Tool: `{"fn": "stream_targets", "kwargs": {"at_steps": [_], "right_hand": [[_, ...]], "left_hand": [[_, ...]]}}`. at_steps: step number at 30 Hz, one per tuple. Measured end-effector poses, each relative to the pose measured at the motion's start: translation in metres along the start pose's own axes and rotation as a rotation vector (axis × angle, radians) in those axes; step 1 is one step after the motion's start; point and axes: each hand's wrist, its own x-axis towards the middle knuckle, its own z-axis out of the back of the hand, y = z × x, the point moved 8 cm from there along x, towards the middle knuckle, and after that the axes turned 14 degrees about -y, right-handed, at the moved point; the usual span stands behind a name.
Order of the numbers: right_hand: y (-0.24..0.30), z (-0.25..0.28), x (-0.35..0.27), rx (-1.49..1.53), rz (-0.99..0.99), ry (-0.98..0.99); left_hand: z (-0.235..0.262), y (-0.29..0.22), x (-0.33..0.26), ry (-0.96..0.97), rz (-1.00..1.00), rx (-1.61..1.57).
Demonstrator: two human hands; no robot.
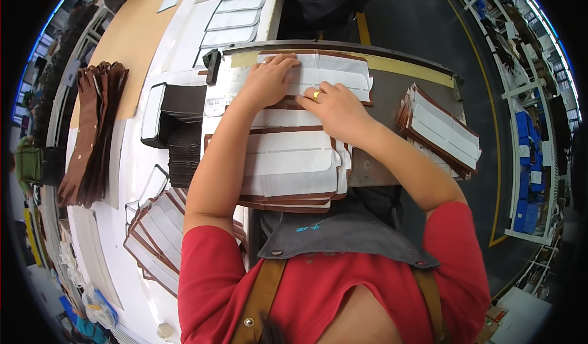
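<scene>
Nearest, brown-edged stack (pixel 291 154), six o'clock of white panel (pixel 337 68) on bench (pixel 390 82). Right hand (pixel 338 107) at panel's near edge, fingers half-curled, hold unclear; left hand (pixel 268 79) beyond, ten o'clock, fingers laid flat, gripping nothing. Uneven pressure could skew panel.

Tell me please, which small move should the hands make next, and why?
Probably slide the right hand toward the right end of the white-faced, brown-edged panel, smoothing it: the left hand rests near its left end, the right hand lies near its lower edge, and its right end is uncovered.
</scene>
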Motion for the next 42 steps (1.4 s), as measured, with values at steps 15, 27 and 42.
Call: {"fn": "stream_targets", "kwargs": {"at_steps": [15, 27, 42], "right_hand": [[-0.116, 0.007, -0.037, -0.181, -0.374, 0.099], [-0.107, 0.009, -0.026, -0.119, -0.345, 0.009], [-0.098, 0.008, -0.026, -0.215, -0.253, -0.023]], "left_hand": [[-0.009, -0.012, -0.003, -0.081, -0.105, 0.224], [-0.004, -0.023, 0.001, -0.110, -0.118, 0.269], [0.005, -0.032, -0.003, -0.205, -0.125, 0.195]]}}
